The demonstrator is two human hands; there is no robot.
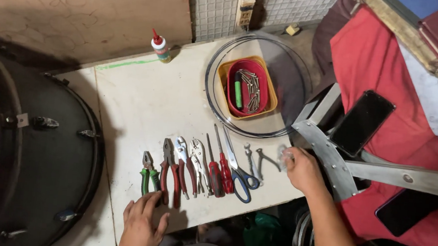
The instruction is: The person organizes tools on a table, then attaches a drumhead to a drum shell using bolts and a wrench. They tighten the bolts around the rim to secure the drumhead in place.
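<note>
While left hand lies flat, fingers spread, holding nothing, near table's front edge, fingertips touch green-handled pliers at left end of tool row. Right hand pinches small pale object, too blurred to identify, at row's right end beside small bare-metal pliers. Blue-handled scissors lie mid-row. Red tray of bolts sits behind on white table.

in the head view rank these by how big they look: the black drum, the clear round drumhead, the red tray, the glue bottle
1. black drum, though it is cut off by the frame's edge
2. clear round drumhead
3. red tray
4. glue bottle
</note>
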